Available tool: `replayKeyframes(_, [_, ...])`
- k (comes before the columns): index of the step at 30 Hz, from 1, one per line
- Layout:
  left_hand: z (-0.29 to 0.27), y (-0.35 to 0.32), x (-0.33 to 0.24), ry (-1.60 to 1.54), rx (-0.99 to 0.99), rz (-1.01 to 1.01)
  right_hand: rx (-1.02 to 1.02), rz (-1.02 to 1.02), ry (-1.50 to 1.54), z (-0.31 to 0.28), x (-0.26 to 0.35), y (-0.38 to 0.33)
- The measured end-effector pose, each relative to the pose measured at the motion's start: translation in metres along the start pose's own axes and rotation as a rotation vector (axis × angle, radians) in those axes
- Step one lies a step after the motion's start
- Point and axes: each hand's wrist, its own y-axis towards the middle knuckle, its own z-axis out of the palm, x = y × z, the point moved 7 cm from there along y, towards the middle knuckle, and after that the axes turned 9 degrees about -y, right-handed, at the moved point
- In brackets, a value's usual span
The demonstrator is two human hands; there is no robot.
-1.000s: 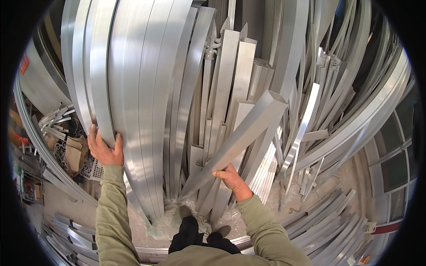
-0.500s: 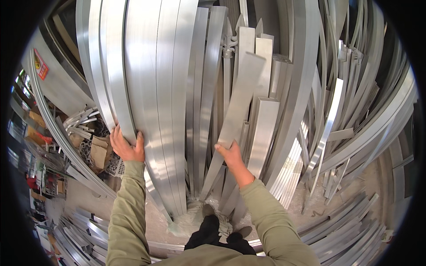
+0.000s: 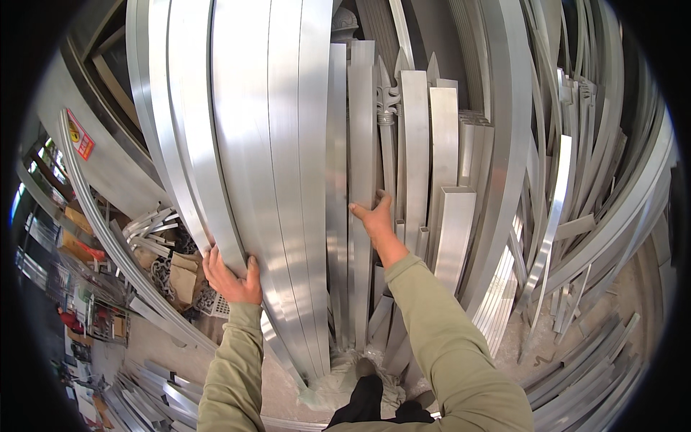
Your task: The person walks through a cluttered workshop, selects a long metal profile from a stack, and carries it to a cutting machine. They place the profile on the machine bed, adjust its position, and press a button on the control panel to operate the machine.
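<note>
My left hand (image 3: 234,279) grips the edge of a long curved-looking silver metal profile (image 3: 188,144), thumb on its right side and fingers on its left. Beside that profile stand broad, smooth metal panels (image 3: 277,180), side by side. Farther right, my right hand (image 3: 376,227) is closed round a narrower flat metal profile (image 3: 362,144), its thumb lying across the front; some fingers are hidden behind. This profile stands nearly upright against similar ones. Just right of it are a spear-topped ornamental bar (image 3: 389,108), a flat bar (image 3: 414,137) and an open-ended rectangular tube (image 3: 456,223).
More thin metal strips (image 3: 565,173) lean at the right. Bundled bars (image 3: 590,374) lie on the floor at lower right, others (image 3: 155,392) at lower left. Cardboard and offcuts (image 3: 183,277) sit left of my left hand. My shoe (image 3: 366,368) is near the panels' foot.
The profile in my right hand has swung from a rightward tilt to nearly upright, leftward against the others. My left hand keeps its hold. The whole view has shifted slightly.
</note>
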Motion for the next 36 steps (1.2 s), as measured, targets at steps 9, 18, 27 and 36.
replayKeyframes(9, [0.005, 0.004, -0.002, 0.000, 0.012, 0.043, 0.203, 0.016, 0.023, -0.005, 0.013, 0.004])
replayKeyframes(18, [0.005, 0.000, 0.002, -0.025, -0.017, 0.035, 0.063, -0.031, 0.225, -0.123, 0.034, -0.143])
replayKeyframes(27, [0.000, -0.003, 0.004, -0.037, -0.077, 0.077, -0.055, -0.184, 0.353, -0.224, 0.086, -0.283])
replayKeyframes(36, [0.004, -0.013, 0.009, -0.007, -0.087, 0.094, -0.040, -0.361, 0.540, -0.352, 0.144, -0.364])
